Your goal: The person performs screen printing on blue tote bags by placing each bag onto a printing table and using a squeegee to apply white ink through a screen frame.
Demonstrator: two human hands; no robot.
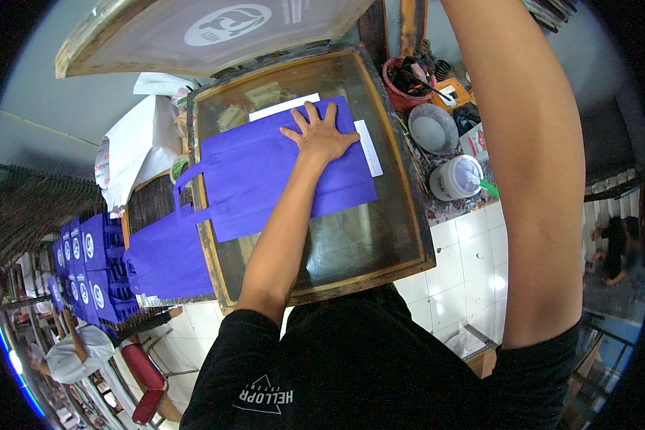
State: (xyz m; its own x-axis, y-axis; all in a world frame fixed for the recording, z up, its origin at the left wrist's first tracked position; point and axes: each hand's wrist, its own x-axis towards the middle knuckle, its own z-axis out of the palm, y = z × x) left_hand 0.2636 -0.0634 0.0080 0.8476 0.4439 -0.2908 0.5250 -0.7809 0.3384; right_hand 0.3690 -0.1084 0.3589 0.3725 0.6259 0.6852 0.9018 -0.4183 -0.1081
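My left hand lies flat with its fingers spread on a purple tote bag, near the bag's upper right corner. The bag rests flat on a glass-topped board with a wooden rim. Its handles hang over the board's left edge. One white strip lies along the bag's far edge and another white strip along its right edge. Tilted up above the board is a printing screen bearing a white round design. My right arm reaches up past the top edge, so that hand is out of sight.
More purple bags lie left of the board, and printed ones hang or stack further left. At right stand a white tub with a green-handled tool, a clear bowl and a red bucket. A person is at lower left.
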